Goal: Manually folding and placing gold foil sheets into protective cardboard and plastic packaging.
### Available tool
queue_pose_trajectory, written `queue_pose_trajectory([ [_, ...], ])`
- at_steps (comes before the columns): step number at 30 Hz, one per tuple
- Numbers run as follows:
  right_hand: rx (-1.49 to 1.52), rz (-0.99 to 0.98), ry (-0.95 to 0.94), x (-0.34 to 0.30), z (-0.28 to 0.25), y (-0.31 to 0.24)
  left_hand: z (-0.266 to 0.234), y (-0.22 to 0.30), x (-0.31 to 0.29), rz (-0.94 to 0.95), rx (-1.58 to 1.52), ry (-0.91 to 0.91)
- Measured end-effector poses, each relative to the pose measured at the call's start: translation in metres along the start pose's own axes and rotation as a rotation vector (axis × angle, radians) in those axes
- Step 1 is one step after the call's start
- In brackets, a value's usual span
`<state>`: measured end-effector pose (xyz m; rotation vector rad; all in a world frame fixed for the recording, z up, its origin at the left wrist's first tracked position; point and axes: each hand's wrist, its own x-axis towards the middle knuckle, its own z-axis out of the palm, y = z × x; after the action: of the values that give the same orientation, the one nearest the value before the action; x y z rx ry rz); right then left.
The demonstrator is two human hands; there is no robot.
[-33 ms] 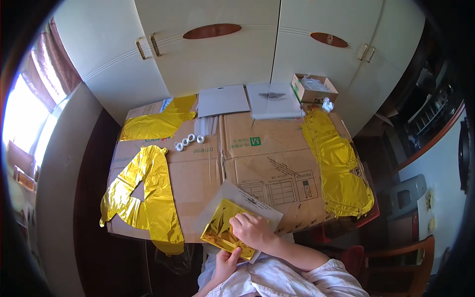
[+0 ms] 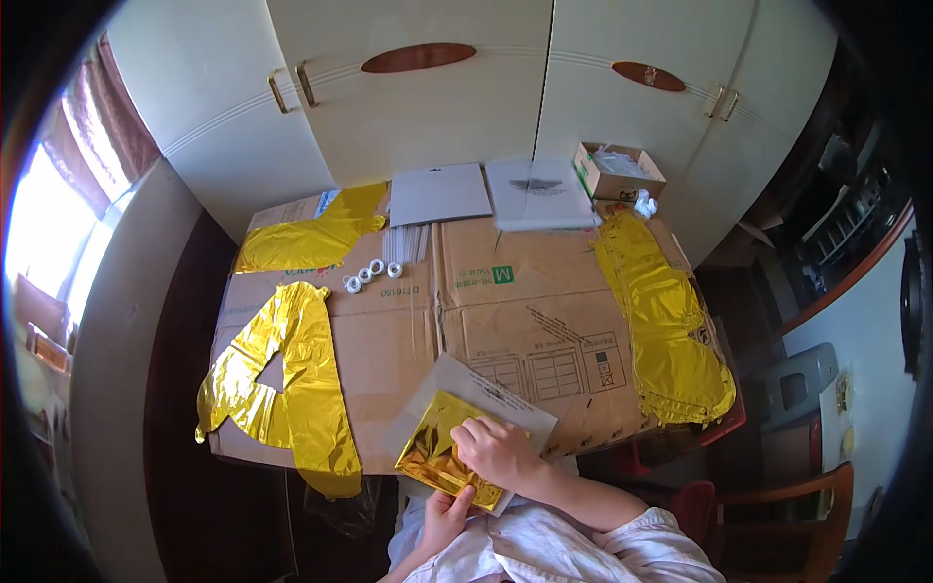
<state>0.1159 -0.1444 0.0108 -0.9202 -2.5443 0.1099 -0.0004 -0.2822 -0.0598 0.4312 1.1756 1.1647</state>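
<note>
A folded gold foil balloon [image 2: 433, 449] lies on a frosted plastic bag [image 2: 420, 394] at the near edge of the cardboard. My left hand [image 2: 447, 517] grips the lower edge of the foil, its thumb on top and the other fingers mostly hidden beneath. Curled fingers of my right hand [image 2: 494, 452] press on the foil's middle; whether they pinch a fold of it is hidden. To the left lies a flat gold foil balloon shaped like a letter A [image 2: 309, 379], its lower end hanging over the edge.
A stack of gold foil balloons [image 2: 671, 330] lies at the right, another gold foil piece [image 2: 301, 245] at the far left. Farther back are ribbon rolls [image 2: 365, 276], clear straws [image 2: 406, 243], a grey-white packet [image 2: 440, 196], plastic bags [image 2: 540, 198] and a small carton [image 2: 619, 175].
</note>
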Motion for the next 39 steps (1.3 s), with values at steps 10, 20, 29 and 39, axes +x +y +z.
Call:
queue_pose_trajectory([
  [10, -0.023, -0.087, 0.042, -0.013, -0.004, -0.008, -0.042, -0.003, -0.007, 0.033, -0.23, -0.085],
  [20, -0.064, -0.087, 0.006, -0.02, -0.003, -0.012, -0.019, 0.003, 0.007, 0.032, -0.359, 0.017],
  [29, -0.062, -0.125, -0.006, -0.021, -0.01, -0.005, -0.02, 0.001, 0.009, -0.012, -0.164, -0.035],
  [39, -0.064, -0.091, -0.02, -0.024, -0.011, -0.001, 0.008, -0.007, 0.019, 0.102, -0.212, 0.069],
])
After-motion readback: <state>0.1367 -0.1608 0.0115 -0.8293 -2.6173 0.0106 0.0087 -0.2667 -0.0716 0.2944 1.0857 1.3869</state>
